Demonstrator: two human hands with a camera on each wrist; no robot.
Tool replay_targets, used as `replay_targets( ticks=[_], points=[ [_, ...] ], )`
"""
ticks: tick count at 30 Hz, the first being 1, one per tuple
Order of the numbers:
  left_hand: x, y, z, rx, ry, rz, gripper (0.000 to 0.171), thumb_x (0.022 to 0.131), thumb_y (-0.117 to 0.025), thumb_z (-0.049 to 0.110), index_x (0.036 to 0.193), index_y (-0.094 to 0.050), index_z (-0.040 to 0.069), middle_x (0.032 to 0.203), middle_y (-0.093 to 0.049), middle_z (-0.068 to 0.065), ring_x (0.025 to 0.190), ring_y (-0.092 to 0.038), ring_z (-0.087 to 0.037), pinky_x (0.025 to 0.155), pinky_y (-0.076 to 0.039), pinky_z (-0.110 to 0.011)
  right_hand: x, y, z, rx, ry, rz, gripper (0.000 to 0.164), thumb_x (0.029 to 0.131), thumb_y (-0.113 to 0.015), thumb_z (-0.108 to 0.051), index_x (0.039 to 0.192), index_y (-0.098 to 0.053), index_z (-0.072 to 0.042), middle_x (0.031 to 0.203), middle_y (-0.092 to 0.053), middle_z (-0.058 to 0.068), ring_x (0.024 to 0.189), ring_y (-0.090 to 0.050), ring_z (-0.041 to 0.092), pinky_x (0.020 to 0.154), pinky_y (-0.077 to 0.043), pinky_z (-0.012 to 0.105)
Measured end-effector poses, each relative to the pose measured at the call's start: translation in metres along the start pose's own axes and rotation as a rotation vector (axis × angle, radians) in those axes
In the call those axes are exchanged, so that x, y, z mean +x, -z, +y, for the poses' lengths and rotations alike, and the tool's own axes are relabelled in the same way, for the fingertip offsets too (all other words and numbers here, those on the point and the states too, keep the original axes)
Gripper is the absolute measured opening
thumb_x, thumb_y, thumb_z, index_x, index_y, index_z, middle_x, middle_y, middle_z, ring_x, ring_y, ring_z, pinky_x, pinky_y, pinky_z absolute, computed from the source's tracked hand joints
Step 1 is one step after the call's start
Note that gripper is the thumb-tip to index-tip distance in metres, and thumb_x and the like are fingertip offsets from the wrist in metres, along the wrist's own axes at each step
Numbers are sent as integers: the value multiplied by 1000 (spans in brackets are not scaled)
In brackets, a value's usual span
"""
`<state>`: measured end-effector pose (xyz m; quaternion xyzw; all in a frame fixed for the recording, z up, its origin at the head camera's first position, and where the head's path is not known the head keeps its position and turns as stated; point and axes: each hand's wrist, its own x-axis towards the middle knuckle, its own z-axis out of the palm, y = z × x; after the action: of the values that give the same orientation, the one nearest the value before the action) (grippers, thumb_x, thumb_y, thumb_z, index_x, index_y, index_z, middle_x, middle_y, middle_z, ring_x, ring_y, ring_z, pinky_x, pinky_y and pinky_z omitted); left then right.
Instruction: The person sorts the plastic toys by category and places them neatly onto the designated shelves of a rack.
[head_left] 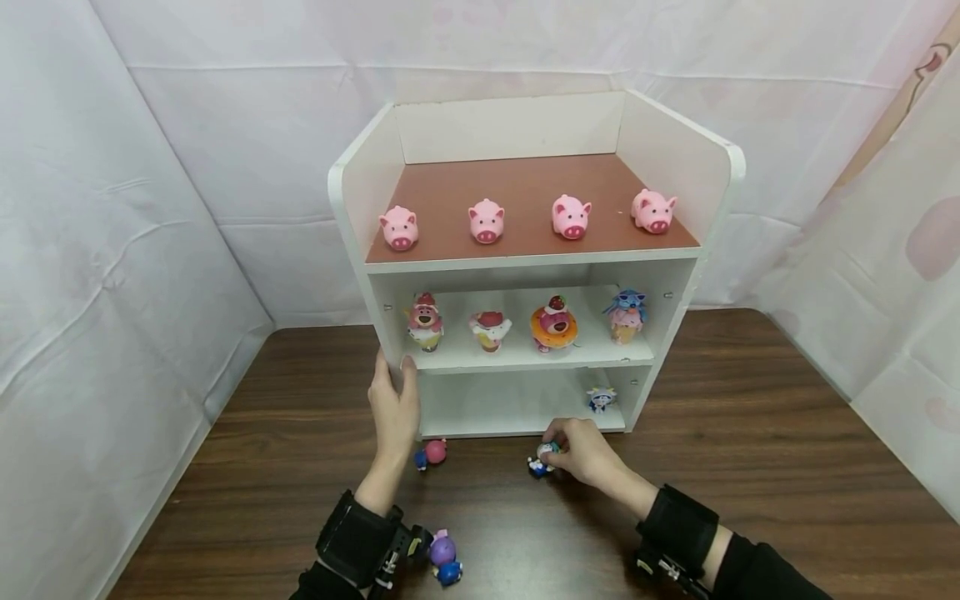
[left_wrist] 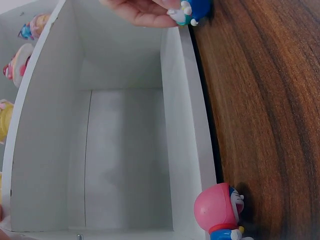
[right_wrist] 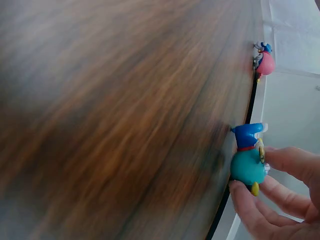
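Observation:
My right hand (head_left: 585, 452) pinches a small teal-and-blue figurine (right_wrist: 248, 165) between thumb and fingers, at the shelf's lower front edge, close to the tabletop. At the left, my left hand (head_left: 395, 412) grips the side panel of the white shelf (head_left: 480, 404), thumb on the inner side and fingers outside. A pink-and-blue figurine (head_left: 435, 452) lies on the table near the bottom front edge. Nearer the left wrist lies a purple-and-blue figurine (head_left: 443, 552). On the bottom level a small white-and-blue figurine (head_left: 601, 399) stands at the right.
Several pink pig figures (head_left: 487, 221) line the brown top level. Along the middle level stand several dessert-like figures, among them one with an orange ring (head_left: 554, 329) and a blue-topped cone (head_left: 626, 317). White cloth (head_left: 150, 250) surrounds the dark wooden table (head_left: 300, 467).

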<state>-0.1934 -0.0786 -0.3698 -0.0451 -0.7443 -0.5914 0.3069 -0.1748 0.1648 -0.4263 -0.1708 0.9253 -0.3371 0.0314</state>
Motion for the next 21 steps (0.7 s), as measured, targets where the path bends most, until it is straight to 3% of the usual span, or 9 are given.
replay_targets(
  ticks=[3,5,11,16,21],
  points=[
    [0,-1,0,7,4,11,41,90,-43,6,128,-37,-7,125,-46,-23,116,-42,-31,94,-34,-48,-1,1,1,-42,40,48,12,72,-71,-6,81,-63,-5,69,-57,-3,62,-50,9,53,-41,21],
    [1,-2,-11,13,-9,23,41,90,-44,9,128,-38,-6,124,-48,-21,114,-44,-29,92,-36,-47,-1,1,1,-87,69,87,13,71,-72,-5,81,-63,-5,72,-57,-1,65,-51,10,56,-43,22],
    [1,-2,-11,12,-27,28,41,90,-44,11,127,-39,-6,122,-48,-23,113,-45,-32,91,-36,-50,-6,-2,4,-257,231,189,18,69,-73,-5,84,-63,-6,80,-57,1,74,-56,11,62,-48,26],
    [1,-1,-10,4,-6,8,41,91,-43,9,129,-37,-4,126,-45,-21,117,-42,-29,94,-34,-47,-10,-4,6,-359,351,217,27,67,-75,-4,88,-59,-8,83,-55,0,78,-55,12,64,-49,25],
    [1,-1,-11,6,6,4,41,92,-43,9,130,-36,-4,128,-44,-20,117,-41,-27,95,-34,-45,-13,-5,4,-397,391,212,40,63,-77,-3,95,-54,-10,88,-55,0,85,-55,15,66,-49,27]
  ],
)
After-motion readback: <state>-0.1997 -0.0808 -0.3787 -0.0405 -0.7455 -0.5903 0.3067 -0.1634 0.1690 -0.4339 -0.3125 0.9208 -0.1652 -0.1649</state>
